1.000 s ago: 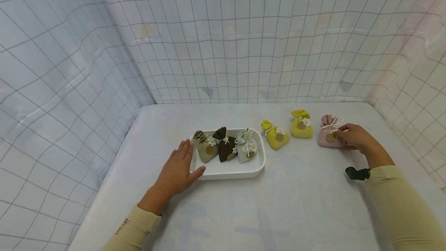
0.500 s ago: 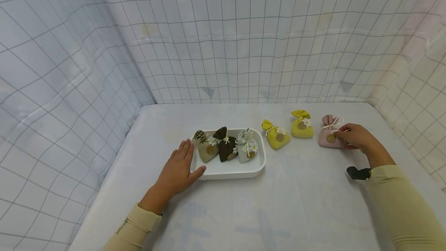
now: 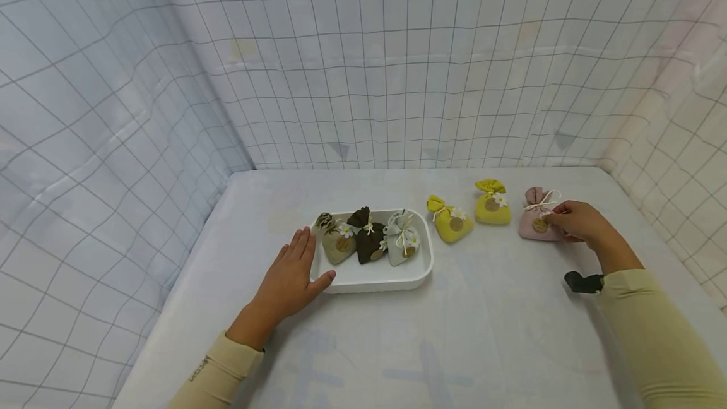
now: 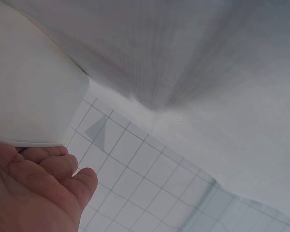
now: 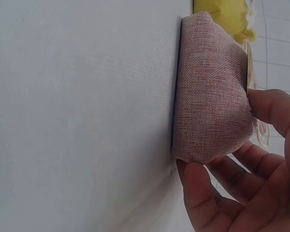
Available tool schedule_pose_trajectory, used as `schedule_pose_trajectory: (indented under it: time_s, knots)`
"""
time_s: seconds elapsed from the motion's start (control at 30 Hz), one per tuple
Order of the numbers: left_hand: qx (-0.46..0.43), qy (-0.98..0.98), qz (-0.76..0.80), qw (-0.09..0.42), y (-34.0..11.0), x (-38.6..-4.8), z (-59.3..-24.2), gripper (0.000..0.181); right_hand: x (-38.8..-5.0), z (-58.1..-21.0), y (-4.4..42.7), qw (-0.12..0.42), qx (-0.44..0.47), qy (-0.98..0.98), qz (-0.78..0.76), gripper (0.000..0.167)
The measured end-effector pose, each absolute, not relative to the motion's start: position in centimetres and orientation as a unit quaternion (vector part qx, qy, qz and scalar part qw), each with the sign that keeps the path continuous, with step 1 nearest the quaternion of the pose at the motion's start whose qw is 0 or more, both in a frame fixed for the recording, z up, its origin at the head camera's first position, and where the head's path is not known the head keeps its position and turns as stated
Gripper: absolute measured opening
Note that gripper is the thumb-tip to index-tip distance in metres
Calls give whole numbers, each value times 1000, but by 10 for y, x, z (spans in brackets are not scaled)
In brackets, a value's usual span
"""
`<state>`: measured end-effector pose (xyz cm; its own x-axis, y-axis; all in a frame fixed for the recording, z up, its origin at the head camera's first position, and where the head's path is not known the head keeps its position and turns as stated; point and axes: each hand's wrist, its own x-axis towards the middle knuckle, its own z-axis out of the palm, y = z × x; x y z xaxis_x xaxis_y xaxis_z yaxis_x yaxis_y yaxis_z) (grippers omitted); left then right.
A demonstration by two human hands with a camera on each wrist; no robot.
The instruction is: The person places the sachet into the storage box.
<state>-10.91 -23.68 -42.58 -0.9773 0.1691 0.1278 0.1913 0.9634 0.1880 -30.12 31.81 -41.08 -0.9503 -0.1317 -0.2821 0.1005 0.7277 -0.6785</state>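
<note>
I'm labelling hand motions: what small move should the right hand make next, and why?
Probably a slight lift of the pink pouch: the right hand grips it where it rests on the table, and the white tray, holding three pouches, shows bare floor.

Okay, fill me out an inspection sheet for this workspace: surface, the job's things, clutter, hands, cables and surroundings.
Surface: white-covered table with faint bluish marks.
Job's things: white tray holding a tan bag, a dark brown bag and a grey bag; right of it, two yellow bags and a pink bag.
Clutter: nothing seen.
Hands: left hand touches the tray's left end; right hand holds the pink bag, a black object at its wrist.
Cables: nothing seen.
Surroundings: white grid-patterned sheets behind and on both sides.
</note>
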Motion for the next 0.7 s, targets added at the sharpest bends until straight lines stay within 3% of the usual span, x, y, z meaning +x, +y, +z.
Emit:
schedule_pose_trajectory:
  time_s: [0.7]
  knots:
    - [-95,-988,-101,60,-238,-111,-426,94,-301,-416,316,93,-4,921,-378,42]
